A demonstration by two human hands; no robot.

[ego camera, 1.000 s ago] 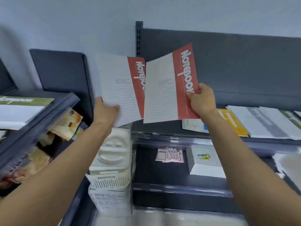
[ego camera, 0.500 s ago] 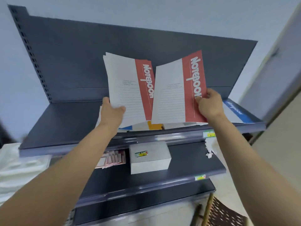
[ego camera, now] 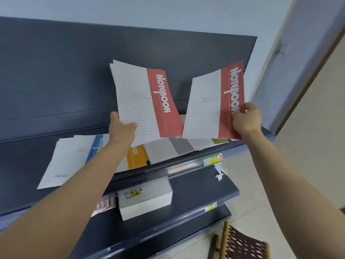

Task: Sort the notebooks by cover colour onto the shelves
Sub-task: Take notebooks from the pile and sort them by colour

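Observation:
My left hand (ego camera: 121,127) grips a small stack of red-and-white notebooks (ego camera: 143,101) by its lower left corner, held up above the upper shelf (ego camera: 28,157). My right hand (ego camera: 246,119) pinches a single red-and-white notebook (ego camera: 212,107) at its lower right edge, a little apart from the stack. On the shelf below lie a blue-striped notebook (ego camera: 74,156), a yellow one (ego camera: 136,156), a grey one (ego camera: 168,148) and an olive one (ego camera: 211,142), partly overlapping.
A white box (ego camera: 147,199) sits on the lower shelf (ego camera: 201,186), with pink items (ego camera: 104,204) left of it. Crumpled white paper (ego camera: 220,173) lies near the shelf's right end. A brown lattice chair (ego camera: 242,243) stands on the floor at bottom right. Price tags (ego camera: 212,159) mark the shelf rails.
The view swung right along the shelving and closer. My hands have drawn apart, so the single red notebook no longer overlaps the stack in my left hand.

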